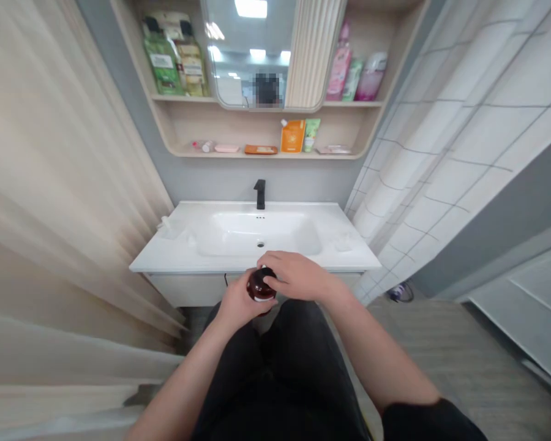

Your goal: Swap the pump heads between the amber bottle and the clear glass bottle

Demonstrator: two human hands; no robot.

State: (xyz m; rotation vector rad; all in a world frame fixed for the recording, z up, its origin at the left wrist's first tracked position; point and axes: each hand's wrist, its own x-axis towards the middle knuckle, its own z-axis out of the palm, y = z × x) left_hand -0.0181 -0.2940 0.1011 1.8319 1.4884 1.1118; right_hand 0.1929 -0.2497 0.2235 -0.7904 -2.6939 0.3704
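A dark brown bottle (257, 289) with a black top is held in front of the vanity's front edge, above my lap. My left hand (237, 301) is wrapped round the bottle's body from the left. From the right, my right hand (290, 274) has its fingers closed on the black top. Part of a pale label shows low on the bottle; the rest is hidden by my fingers. Just beyond my hands lies the white sink basin (220, 242) with a black faucet (260, 193) at its back.
A wall cabinet above holds green and yellow bottles (163, 61), pink bottles (338, 67), an orange pouch (292, 136) and a green tube (311, 135). Curtains hang at the left (73, 184) and right (413, 165). A clear dispenser (168, 228) stands on the counter's left.
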